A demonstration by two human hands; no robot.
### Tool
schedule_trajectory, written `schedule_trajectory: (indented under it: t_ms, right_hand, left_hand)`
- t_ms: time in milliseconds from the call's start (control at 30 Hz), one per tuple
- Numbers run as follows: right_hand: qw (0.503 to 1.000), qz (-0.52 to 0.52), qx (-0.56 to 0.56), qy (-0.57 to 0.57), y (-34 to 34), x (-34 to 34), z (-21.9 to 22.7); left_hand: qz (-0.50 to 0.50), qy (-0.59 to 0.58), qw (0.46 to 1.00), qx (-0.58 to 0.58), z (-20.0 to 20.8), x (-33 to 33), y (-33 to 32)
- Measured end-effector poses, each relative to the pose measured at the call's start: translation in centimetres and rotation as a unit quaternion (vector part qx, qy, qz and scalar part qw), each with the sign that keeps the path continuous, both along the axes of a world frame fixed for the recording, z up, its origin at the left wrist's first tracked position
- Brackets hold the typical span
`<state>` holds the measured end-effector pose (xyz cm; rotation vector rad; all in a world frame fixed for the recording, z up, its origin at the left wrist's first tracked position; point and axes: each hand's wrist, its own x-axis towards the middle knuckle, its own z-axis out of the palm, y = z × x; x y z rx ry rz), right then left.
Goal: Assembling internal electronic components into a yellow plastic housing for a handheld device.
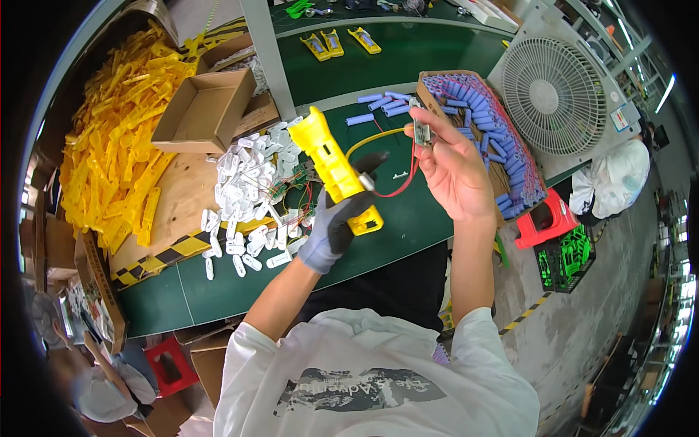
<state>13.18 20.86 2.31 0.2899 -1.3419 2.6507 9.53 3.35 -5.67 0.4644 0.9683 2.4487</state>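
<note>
Right hand [460,175] pinching; palm showing

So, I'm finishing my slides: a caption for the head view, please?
Gloved left hand holds a yellow casing, bare right hand a small wired component, above a green workbench.

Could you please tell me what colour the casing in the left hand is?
The casing is bright yellow, seen best in the head view.
</note>
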Motion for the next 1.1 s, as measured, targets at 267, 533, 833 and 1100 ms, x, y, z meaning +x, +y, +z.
schedule_trajectory:
  t_ms: [267, 533, 833, 1100]
  right_hand:
    - [0.993, -0.087, 0.073, -0.021, 1.5, 1.4, -2.4]
    - [0.981, -0.176, 0.064, -0.057, -3.3, 1.4, -4.9]
    - [0.923, -0.363, 0.127, -0.035, -5.7, -1.4, -4.5]
    - [0.965, -0.221, 0.140, -0.030, -4.5, -1.9, -6.3]
  left_hand:
    - [0.029, 0.058, 0.969, -0.238, 1.7, -0.3, -0.4]
    - [0.115, 0.158, 0.931, -0.307, -0.2, -1.7, -3.2]
    - [0.072, 0.201, 0.940, -0.267, 4.1, -3.5, -0.1]
    - [0.085, 0.133, 0.961, -0.226, 3.0, -4.0, -0.9]
